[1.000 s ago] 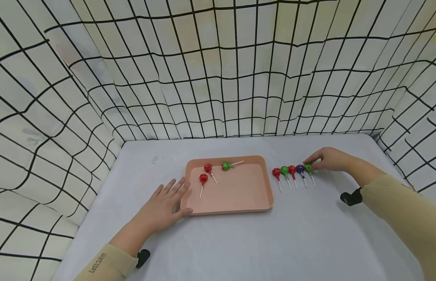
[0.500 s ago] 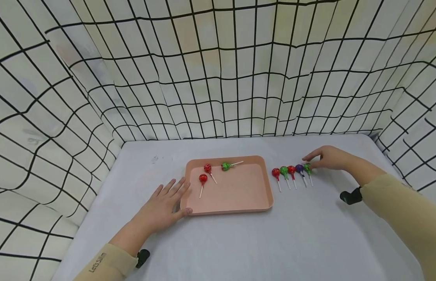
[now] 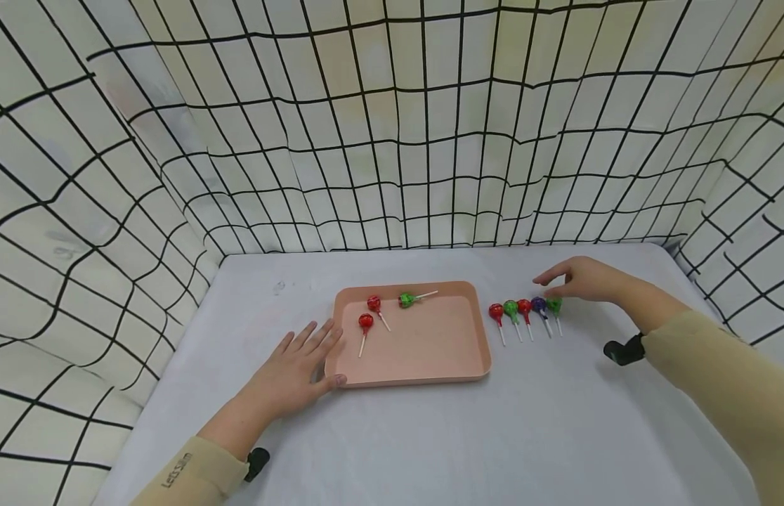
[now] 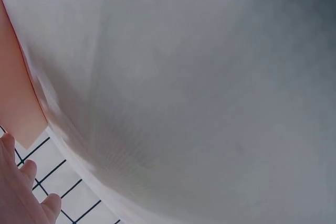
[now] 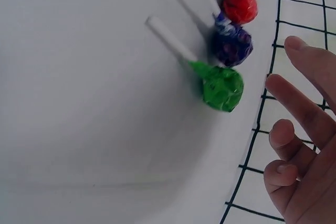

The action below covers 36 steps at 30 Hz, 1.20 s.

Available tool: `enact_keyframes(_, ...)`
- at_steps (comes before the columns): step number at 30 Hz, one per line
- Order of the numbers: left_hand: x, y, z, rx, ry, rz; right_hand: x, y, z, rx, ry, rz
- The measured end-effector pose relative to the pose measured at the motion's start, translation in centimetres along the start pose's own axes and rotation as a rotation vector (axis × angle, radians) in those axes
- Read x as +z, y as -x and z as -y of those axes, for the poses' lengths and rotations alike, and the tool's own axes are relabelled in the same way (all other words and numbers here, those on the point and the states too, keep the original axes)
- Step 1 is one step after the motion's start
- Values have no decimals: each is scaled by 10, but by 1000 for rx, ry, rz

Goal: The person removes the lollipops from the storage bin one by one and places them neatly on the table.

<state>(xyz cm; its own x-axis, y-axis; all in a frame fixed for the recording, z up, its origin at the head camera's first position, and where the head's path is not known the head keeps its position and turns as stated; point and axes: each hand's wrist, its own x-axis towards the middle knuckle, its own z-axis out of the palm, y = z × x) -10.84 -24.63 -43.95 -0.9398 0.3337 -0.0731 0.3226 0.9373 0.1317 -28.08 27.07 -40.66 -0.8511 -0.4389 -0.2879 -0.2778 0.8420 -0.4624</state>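
A row of wrapped lollipops lies right of a pink tray point(image 3: 430, 344), sticks toward the person: red point(image 3: 496, 310), green point(image 3: 511, 308), red point(image 3: 525, 306), purple point(image 3: 539, 305) and, at the right end, green point(image 3: 554, 306). Just above that end one is my right hand point(image 3: 591, 281), fingers apart, holding nothing; the right wrist view shows a gap between its fingers and the green lollipop point(image 5: 223, 88). My left hand point(image 3: 294, 372) lies with spread fingers at the tray's left edge, its thumb at the front left corner. In the left wrist view only some fingers show.
Inside the tray, toward its left and back, lie two red lollipops point(image 3: 365, 321) and a green one point(image 3: 407, 300). A white cloth covers the table point(image 3: 392, 443). White walls with a black grid point(image 3: 423, 140) enclose the back and sides.
The right hand has let go of the end green lollipop and lifted slightly up and leftward. That lollipop now lies close beside the purple one. The left hand has stayed put.
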Motion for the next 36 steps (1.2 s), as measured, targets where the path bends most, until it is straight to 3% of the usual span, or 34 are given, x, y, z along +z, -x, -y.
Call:
enact_keyframes(18, 2, -1, 2, -3, -20, 10, 5, -25, 50, -92, -16, -18)
enact_keyframes(26, 4, 0, 5, -4, -28, 7, 11, -39, 79, -129, -74, 4)
enact_keyframes(36, 1, 1, 4, 6, -5, 4, 23, -58, 114, -165, -48, 18)
